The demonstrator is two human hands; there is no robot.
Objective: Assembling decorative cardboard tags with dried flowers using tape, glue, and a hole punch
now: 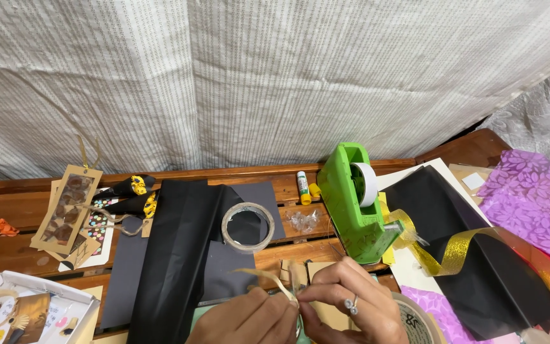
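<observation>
At the bottom centre of the frame, the left hand (246, 318) and the right hand (351, 306) are pinching a thin tan strip (268, 277) between their fingertips, holding it taut so it seems easier to knot. It is looking pale, flat and curled. Just above, a clear tape roll (247, 227) is lying on black paper (179, 255), beside a green tape dispenser (354, 204).

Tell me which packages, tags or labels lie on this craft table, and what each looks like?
Brown card gift tags: far left, long rectangles with dark patterned panels and string.
White open cardboard box: lower left corner, craft pieces inside.
Small white-and-yellow glue stick: lying left of the green tape dispenser.
Beige tape roll with dark markings: bottom edge, beside the right hand.
</observation>
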